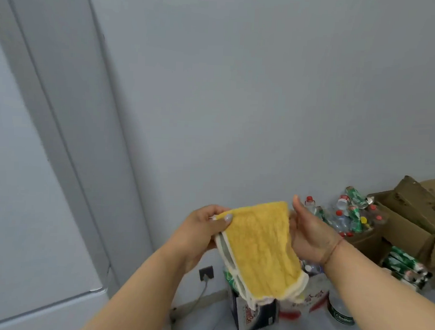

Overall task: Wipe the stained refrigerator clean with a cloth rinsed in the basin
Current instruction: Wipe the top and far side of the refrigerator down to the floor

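Observation:
A yellow cloth (260,246) with a white border hangs folded in front of me at chest height. My left hand (203,231) pinches its upper left corner between thumb and fingers. My right hand (308,231) is behind the cloth's right edge, thumb up, fingers hidden by the fabric and seemingly holding it. The grey-white refrigerator (23,181) fills the left side, its door edge and side panel running down to a lower seam. No stain shows on it from here. No basin is in view.
A plain wall (264,92) is straight ahead. On the floor at the right stand cardboard boxes (408,223) with several plastic bottles (351,215), a small printed carton (254,313) and a jar (339,312). A wall socket (206,273) with a cable sits low near the fridge.

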Action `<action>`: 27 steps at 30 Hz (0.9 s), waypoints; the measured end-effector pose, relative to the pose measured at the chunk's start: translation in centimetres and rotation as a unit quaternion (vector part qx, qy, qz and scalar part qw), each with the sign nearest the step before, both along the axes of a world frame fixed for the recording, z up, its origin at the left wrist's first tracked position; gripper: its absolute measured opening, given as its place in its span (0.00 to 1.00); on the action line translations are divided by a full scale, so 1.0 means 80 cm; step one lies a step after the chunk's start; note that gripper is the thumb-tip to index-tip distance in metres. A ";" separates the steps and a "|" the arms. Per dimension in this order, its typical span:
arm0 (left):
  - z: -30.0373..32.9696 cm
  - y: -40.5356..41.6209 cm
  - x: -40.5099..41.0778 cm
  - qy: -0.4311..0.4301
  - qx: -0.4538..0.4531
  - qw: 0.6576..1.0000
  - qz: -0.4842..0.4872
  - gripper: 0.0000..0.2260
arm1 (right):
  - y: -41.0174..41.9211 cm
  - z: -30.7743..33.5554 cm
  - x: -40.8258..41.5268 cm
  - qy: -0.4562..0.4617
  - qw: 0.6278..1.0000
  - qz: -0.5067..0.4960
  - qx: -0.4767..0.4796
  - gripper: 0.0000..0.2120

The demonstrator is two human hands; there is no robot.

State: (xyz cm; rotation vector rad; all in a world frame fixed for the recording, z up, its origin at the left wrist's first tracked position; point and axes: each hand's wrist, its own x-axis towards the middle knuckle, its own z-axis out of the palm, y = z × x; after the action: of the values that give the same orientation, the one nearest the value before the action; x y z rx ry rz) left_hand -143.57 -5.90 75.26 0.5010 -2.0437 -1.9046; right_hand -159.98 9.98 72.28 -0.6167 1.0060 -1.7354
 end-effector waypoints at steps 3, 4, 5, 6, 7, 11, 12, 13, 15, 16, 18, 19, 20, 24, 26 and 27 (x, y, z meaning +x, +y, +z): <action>0.031 0.005 -0.033 0.046 0.053 0.994 0.086 0.10 | -0.020 -0.005 0.003 -0.108 0.994 -0.025 -0.020 0.25; 0.037 0.006 -0.044 0.044 0.035 0.990 0.127 0.10 | -0.028 -0.006 0.007 -0.138 0.989 -0.046 -0.021 0.23; 0.038 0.002 -0.053 0.028 -0.016 0.985 0.171 0.08 | -0.034 -0.006 0.013 -0.171 0.984 -0.038 -0.031 0.26; 0.040 -0.001 -0.058 0.003 -0.101 0.971 0.216 0.07 | -0.044 -0.010 0.016 -0.207 0.977 -0.001 -0.046 0.31; 0.039 -0.005 -0.060 -0.023 -0.199 0.944 0.262 0.06 | -0.055 -0.013 0.016 -0.242 0.969 0.030 -0.050 0.37; 0.049 -0.013 -0.052 0.058 -0.318 0.869 0.374 0.05 | -0.096 -0.012 0.011 -0.291 0.951 0.076 -0.069 0.40; 0.054 -0.007 -0.051 0.129 -0.189 0.911 0.343 0.06 | -0.105 -0.008 0.016 -0.303 0.946 0.091 -0.069 0.40; 0.057 0.000 -0.053 0.194 -0.017 0.941 0.277 0.07 | -0.115 0.000 0.025 -0.310 0.942 0.105 -0.072 0.40; 0.048 0.004 -0.057 0.247 0.224 0.922 0.198 0.10 | -0.134 0.013 0.042 -0.317 0.935 0.135 -0.083 0.39; 0.041 -0.003 -0.055 0.241 0.273 0.908 0.208 0.11 | -0.144 0.016 0.048 -0.322 0.932 0.147 -0.083 0.38; 0.039 -0.018 -0.047 0.242 0.316 0.889 0.227 0.12 | -0.158 0.025 0.054 -0.326 0.930 0.145 -0.088 0.38; 0.040 -0.027 -0.040 0.242 0.329 0.882 0.235 0.12 | -0.164 0.029 0.056 -0.324 0.931 0.145 -0.087 0.38; 0.041 -0.035 -0.034 0.236 0.333 0.880 0.243 0.12 | -0.171 0.032 0.059 -0.322 0.931 0.149 -0.084 0.37; 0.047 -0.047 -0.016 0.206 0.250 0.905 0.276 0.09 | -0.187 0.031 0.075 -0.323 0.933 0.147 -0.062 0.35; 0.052 -0.047 -0.012 0.200 0.177 0.912 0.311 0.07 | -0.195 0.030 0.076 -0.330 0.933 0.129 -0.064 0.34; 0.056 -0.047 -0.009 0.187 0.140 0.912 0.336 0.07 | -0.202 0.031 0.073 -0.333 0.932 0.127 -0.060 0.34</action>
State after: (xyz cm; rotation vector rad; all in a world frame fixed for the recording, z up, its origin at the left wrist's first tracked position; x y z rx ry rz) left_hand -144.28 -9.66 79.76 0.7237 -1.1511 -1.6830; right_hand -154.16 -6.15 74.72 -0.1823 0.3278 -1.6059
